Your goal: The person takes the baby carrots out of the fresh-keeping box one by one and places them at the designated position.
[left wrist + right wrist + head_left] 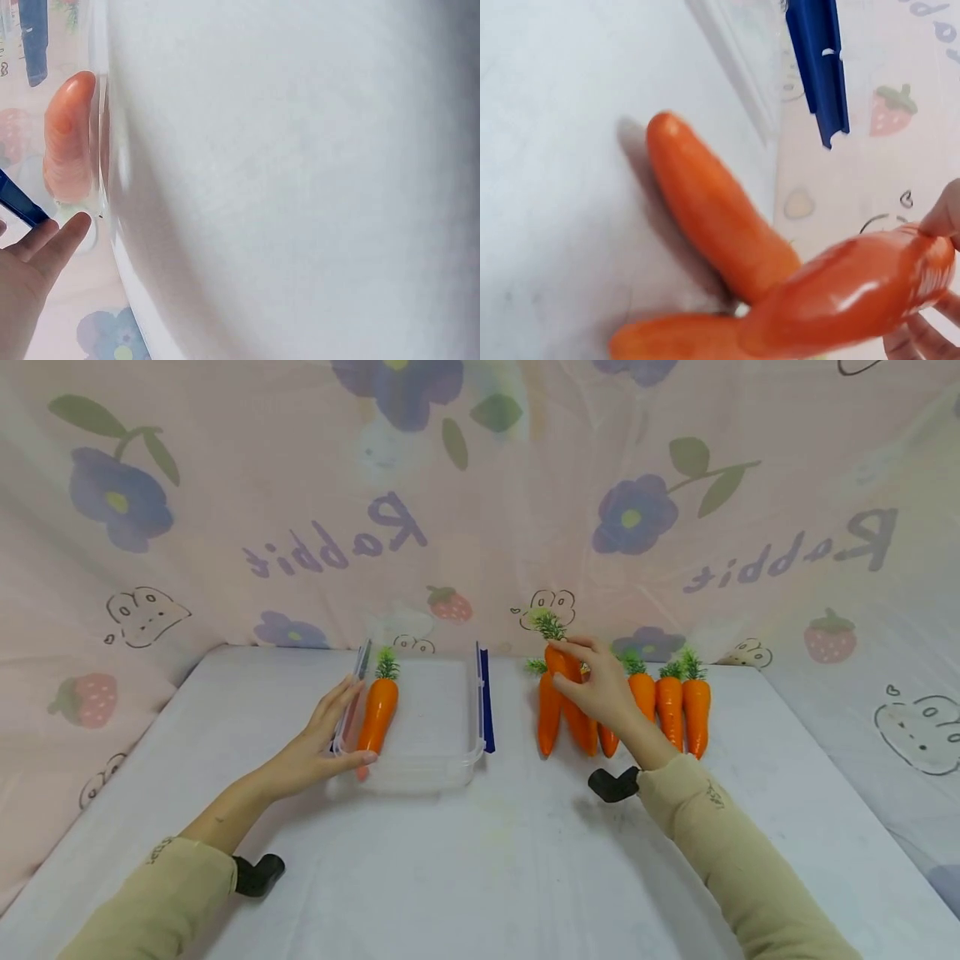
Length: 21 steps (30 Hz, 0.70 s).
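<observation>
A clear plastic box (423, 774) with blue side latches (488, 702) stands mid-table, one orange carrot (381, 714) with a green tuft lying along its left inside. At the box's left side rests my left hand (318, 743), fingers straight along the outer wall and thumb at the front left corner. Through the wall, the left wrist view shows the carrot's (69, 142) tip end. My right hand (600, 685) pinches another carrot (847, 292) near its leafy top, tilted among the carrots at the right.
Right of the box lie more carrots in a row, one left of the held carrot (549, 718) and several under or beyond my right hand, ending with the rightmost carrot (697, 718). A printed cloth (510, 527) hangs behind the white table (450, 877). Black wrist pieces (613, 785) jut from both sleeves.
</observation>
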Each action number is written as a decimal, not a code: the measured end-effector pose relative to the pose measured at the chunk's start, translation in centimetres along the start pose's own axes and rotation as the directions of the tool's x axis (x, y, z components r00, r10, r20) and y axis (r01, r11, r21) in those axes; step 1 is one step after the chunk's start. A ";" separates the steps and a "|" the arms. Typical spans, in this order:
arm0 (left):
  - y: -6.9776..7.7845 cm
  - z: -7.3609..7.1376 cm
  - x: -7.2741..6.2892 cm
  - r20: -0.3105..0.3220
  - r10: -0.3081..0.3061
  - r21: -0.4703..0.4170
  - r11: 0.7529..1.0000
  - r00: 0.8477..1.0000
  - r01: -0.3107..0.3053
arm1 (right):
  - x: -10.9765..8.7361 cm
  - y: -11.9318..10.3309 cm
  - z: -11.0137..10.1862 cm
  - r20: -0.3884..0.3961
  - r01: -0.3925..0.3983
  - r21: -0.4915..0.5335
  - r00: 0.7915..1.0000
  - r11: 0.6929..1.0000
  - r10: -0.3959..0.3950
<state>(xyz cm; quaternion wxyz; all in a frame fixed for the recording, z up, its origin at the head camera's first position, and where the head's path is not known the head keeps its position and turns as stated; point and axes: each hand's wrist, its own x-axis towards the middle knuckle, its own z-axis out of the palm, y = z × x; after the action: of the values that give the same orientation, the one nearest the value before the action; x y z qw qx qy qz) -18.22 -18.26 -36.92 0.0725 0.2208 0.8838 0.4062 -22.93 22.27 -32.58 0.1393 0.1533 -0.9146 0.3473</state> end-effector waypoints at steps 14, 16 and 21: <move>-0.1 0.0 -0.1 -0.002 0.021 0.000 1.000 1.000 -0.021 | -2.5 3.7 -2.0 -0.165 -0.039 -0.003 0.986 0.999 0.038; -0.1 0.1 -0.1 -0.002 0.022 -0.001 1.000 1.000 -0.022 | -2.7 4.1 -2.2 -0.191 -0.038 -0.003 0.981 0.999 0.037; -0.1 0.0 0.0 -0.003 0.026 -0.001 1.000 1.000 -0.026 | -3.2 5.0 -2.9 -0.221 -0.046 -0.024 0.974 0.999 0.039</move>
<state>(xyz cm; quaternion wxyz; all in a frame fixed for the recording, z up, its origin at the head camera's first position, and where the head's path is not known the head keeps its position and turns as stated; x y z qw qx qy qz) -18.27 -18.29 -37.05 0.0662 0.2315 0.8807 0.4080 -21.42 28.43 -34.60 0.2347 0.0922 -0.9015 0.3517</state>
